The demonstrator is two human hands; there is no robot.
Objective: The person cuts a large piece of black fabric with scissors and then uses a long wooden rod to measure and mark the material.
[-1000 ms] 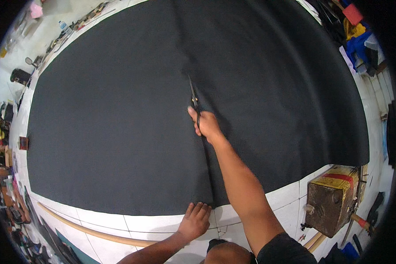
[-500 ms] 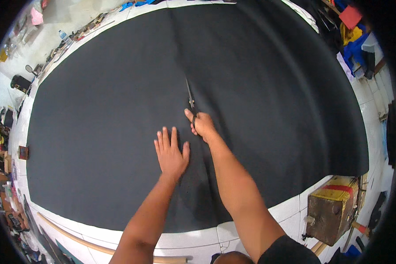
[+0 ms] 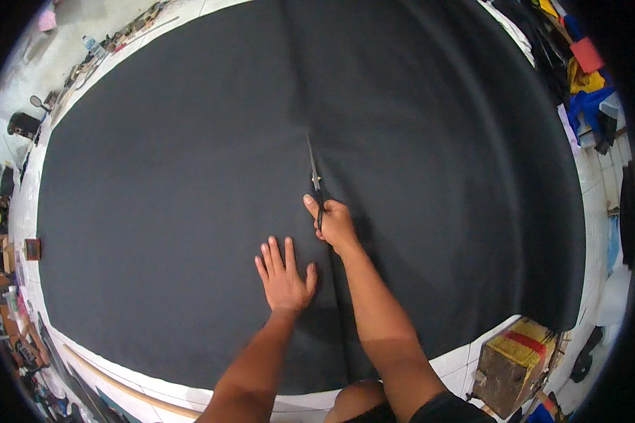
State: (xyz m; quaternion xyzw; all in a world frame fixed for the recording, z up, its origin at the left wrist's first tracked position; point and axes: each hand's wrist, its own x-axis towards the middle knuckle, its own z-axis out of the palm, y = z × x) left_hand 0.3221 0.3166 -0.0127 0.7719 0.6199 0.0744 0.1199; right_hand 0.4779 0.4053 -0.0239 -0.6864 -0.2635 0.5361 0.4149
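Observation:
A large sheet of black material (image 3: pixel 169 211) lies spread over the white tiled floor. My right hand (image 3: pixel 335 224) is closed around the dark handles of a pair of scissors (image 3: pixel 313 166), whose blades point away from me at the middle of the sheet. One blade shows on top; the other is hidden, it seems under the sheet. A cut line runs from the scissors back toward me, past my right forearm. To the left of that line my left hand (image 3: pixel 287 282) lies flat on the sheet, fingers spread, holding nothing.
A worn wooden block with yellow and red bands (image 3: pixel 513 359) stands by the sheet's near right edge. A small brown box (image 3: pixel 32 249) sits at the left edge. A long wooden pole (image 3: pixel 127 384) lies near left. Coloured cloths (image 3: pixel 585 77) are heaped far right, and a plastic bottle (image 3: pixel 93 46) stands far left.
The view has shifted, so the hands and block appear lower. My right hand still grips the scissors at the cut, and my left hand stays flat beside it. My knee shows more at the bottom.

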